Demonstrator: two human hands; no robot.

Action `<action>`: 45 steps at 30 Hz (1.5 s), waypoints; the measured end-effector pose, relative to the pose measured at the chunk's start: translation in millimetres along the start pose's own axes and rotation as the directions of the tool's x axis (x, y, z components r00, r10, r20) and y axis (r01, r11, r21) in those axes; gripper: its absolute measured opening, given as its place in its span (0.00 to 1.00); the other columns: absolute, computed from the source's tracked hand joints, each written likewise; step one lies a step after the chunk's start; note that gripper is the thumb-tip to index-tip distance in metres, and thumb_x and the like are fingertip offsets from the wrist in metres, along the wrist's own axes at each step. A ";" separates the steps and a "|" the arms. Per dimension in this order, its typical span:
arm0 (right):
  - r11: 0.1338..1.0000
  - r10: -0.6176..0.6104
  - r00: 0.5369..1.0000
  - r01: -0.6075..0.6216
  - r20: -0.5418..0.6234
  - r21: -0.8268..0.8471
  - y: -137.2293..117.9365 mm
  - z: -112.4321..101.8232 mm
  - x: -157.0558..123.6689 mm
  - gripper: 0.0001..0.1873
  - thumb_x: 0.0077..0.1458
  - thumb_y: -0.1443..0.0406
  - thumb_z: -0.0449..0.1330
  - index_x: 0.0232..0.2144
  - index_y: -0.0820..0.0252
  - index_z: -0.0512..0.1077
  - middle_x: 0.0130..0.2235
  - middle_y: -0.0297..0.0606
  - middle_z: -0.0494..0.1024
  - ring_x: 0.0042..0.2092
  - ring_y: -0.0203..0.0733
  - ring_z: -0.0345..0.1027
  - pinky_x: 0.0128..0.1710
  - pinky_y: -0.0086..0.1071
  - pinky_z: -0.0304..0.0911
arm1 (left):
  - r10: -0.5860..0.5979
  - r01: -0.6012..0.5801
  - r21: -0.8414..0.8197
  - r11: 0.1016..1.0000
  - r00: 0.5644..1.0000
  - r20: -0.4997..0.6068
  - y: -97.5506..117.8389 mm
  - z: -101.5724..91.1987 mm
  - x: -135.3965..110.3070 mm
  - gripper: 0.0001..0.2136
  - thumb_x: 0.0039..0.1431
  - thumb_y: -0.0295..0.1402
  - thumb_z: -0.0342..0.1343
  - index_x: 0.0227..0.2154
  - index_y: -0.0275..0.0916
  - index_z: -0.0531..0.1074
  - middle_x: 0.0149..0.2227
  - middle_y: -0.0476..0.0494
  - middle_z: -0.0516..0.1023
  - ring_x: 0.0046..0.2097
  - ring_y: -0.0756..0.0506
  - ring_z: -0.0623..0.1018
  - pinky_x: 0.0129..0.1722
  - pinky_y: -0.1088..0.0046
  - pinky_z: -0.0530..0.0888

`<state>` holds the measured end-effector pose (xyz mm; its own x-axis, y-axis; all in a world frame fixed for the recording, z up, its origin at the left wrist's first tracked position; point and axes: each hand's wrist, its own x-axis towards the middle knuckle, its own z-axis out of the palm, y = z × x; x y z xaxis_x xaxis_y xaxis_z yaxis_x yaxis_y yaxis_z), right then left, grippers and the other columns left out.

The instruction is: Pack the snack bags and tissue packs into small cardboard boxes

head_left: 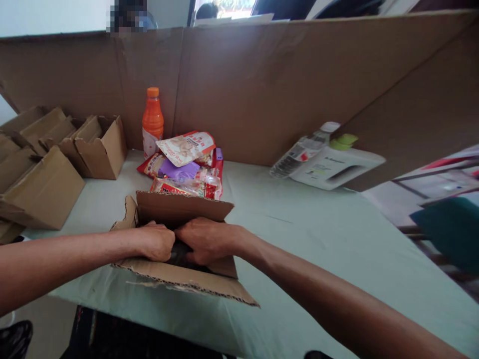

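An open cardboard box [194, 279] stands near the front edge of the table, its flaps raised. Both my hands reach down into it from above. My left hand [159, 242] is closed, knuckles up, at the left of the opening. Just beside it, my right hand [205, 239] curls its fingers down inside. Between them shows part of a dark, slightly shiny item [180, 255], mostly hidden by the hands and box walls. The fingertips are out of sight, so what each hand grips cannot be made out.
Behind the box lie several snack packets [187, 149], with an orange drink bottle [152, 122] upright beside them. Cardboard boxes [48, 184] crowd the left. A clear bottle [303, 152] and a white jug [333, 167] lean at the right. A tall cardboard wall [262, 94] closes the back.
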<state>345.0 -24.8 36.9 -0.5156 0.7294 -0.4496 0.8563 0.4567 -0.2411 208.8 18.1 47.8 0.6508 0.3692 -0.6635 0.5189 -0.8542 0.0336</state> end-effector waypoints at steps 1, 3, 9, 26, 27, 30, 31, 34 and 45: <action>0.999 -0.014 0.995 0.018 -0.103 0.036 2.3 2.9 -10.0 0.18 0.58 0.65 0.61 0.49 0.67 0.77 0.48 0.51 0.82 0.49 0.55 0.78 0.49 0.42 0.71 | 0.009 -0.009 0.008 1.000 1.000 -0.003 0.2 0.7 0.8 0.07 0.65 0.30 0.58 0.39 0.34 0.78 0.42 0.40 0.84 0.44 0.44 0.83 0.45 0.63 0.79; 0.987 -0.031 0.896 0.099 -0.444 0.130 8.8 12.9 -38.7 0.18 0.62 0.66 0.58 0.53 0.61 0.75 0.53 0.46 0.80 0.55 0.51 0.74 0.56 0.43 0.68 | 0.028 -0.027 0.020 0.999 0.999 -0.024 0.5 2.3 1.9 0.07 0.63 0.29 0.57 0.39 0.35 0.80 0.43 0.37 0.84 0.44 0.42 0.83 0.43 0.65 0.78; 0.951 0.191 0.359 0.161 -0.913 0.262 21.6 64.1 -105.2 0.14 0.67 0.67 0.56 0.52 0.49 0.73 0.56 0.39 0.78 0.57 0.42 0.72 0.55 0.38 0.70 | 0.054 -0.047 0.053 0.997 0.990 -0.130 3.7 -4.3 -9.0 0.09 0.60 0.29 0.56 0.34 0.35 0.82 0.42 0.33 0.85 0.47 0.36 0.82 0.48 0.62 0.75; 0.999 0.003 0.749 0.029 -0.663 0.037 11.3 76.8 -71.4 0.26 0.64 0.62 0.55 0.64 0.59 0.67 0.64 0.51 0.70 0.66 0.56 0.62 0.54 0.53 0.63 | -0.487 -0.205 -0.575 0.792 0.357 -0.797 -46.8 130.0 -115.1 0.23 0.64 0.43 0.56 0.62 0.52 0.66 0.58 0.45 0.77 0.58 0.37 0.77 0.58 0.57 0.76; 1.000 -0.009 0.763 0.025 -0.646 0.016 9.6 73.8 -70.3 0.27 0.64 0.64 0.54 0.64 0.60 0.67 0.64 0.50 0.69 0.66 0.56 0.62 0.54 0.53 0.62 | -0.454 -0.262 -0.580 0.772 0.412 -0.790 -43.4 136.2 -107.3 0.26 0.65 0.44 0.54 0.64 0.51 0.63 0.61 0.43 0.75 0.61 0.37 0.75 0.58 0.57 0.76; 1.000 0.007 0.803 -0.001 -0.596 0.009 5.7 65.8 -65.6 0.26 0.64 0.67 0.50 0.63 0.60 0.69 0.64 0.47 0.69 0.66 0.57 0.61 0.54 0.54 0.60 | -0.283 -0.384 -0.498 0.778 0.494 -0.822 -34.8 139.2 -84.8 0.29 0.65 0.47 0.54 0.66 0.48 0.60 0.64 0.39 0.71 0.66 0.35 0.69 0.64 0.53 0.70; 1.000 0.022 0.819 -0.010 -0.573 0.023 5.1 63.9 -64.0 0.25 0.64 0.67 0.50 0.62 0.58 0.69 0.64 0.45 0.70 0.66 0.57 0.61 0.55 0.54 0.60 | -0.217 -0.408 -0.447 0.796 0.497 -0.840 -34.1 137.0 -79.9 0.30 0.64 0.49 0.54 0.66 0.47 0.60 0.65 0.38 0.70 0.67 0.34 0.68 0.66 0.50 0.67; 0.997 0.053 0.869 -0.022 -0.491 0.068 4.7 60.8 -60.7 0.24 0.65 0.67 0.50 0.61 0.55 0.71 0.63 0.42 0.72 0.65 0.58 0.63 0.56 0.56 0.58 | -0.056 -0.460 -0.311 0.832 0.488 -0.871 -39.5 130.3 -76.0 0.39 0.60 0.60 0.53 0.68 0.46 0.56 0.67 0.33 0.67 0.69 0.32 0.64 0.68 0.43 0.60; 0.999 0.043 0.867 -0.044 -0.497 0.011 5.3 60.5 -56.5 0.26 0.62 0.67 0.55 0.62 0.53 0.70 0.63 0.44 0.72 0.62 0.58 0.67 0.53 0.56 0.64 | -0.097 -0.431 -0.293 0.853 0.422 -0.901 -50.6 126.0 -67.2 0.31 0.59 0.29 0.60 0.65 0.48 0.63 0.56 0.40 0.79 0.61 0.37 0.76 0.65 0.50 0.70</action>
<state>380.4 -94.5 9.0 -0.4243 0.9051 0.0272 0.8784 0.4187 -0.2304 69.0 -9.6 -3.5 0.7238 0.5687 0.3907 0.3250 -0.7806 0.5339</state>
